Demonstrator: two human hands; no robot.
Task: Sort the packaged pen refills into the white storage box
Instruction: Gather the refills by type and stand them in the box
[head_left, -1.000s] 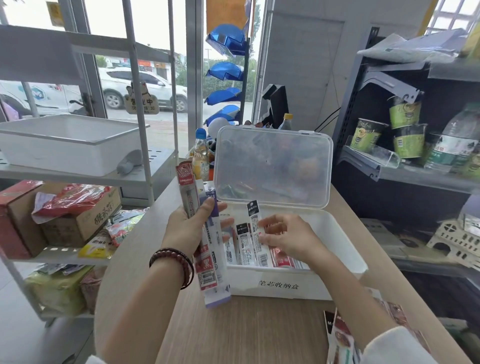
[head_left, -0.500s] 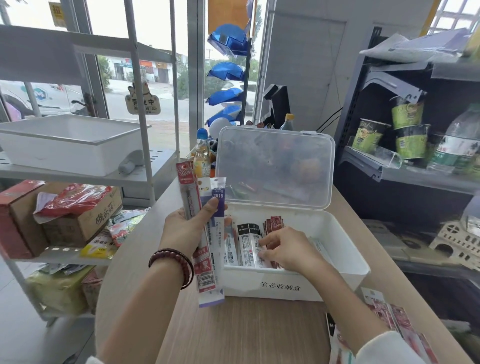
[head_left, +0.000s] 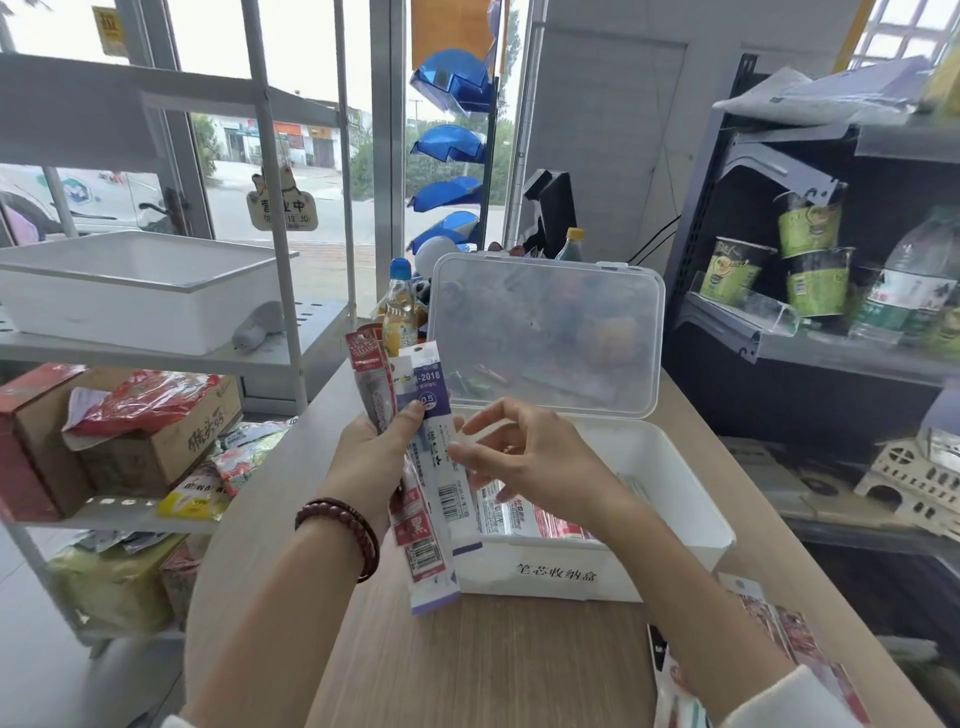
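A white tub (head_left: 130, 317) sits on a rack (head_left: 311, 332), green cups (head_left: 732, 278) on a shelf (head_left: 857, 358).

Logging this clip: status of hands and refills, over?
Left hand grips red and purple refill packets. Right hand open over white plastic storage box; clear lid up, nothing blocking.

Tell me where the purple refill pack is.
Head view, left of centre: the left hand grips the purple refill pack upright with a red pack, at the left end of the white storage box, right hand close beside.
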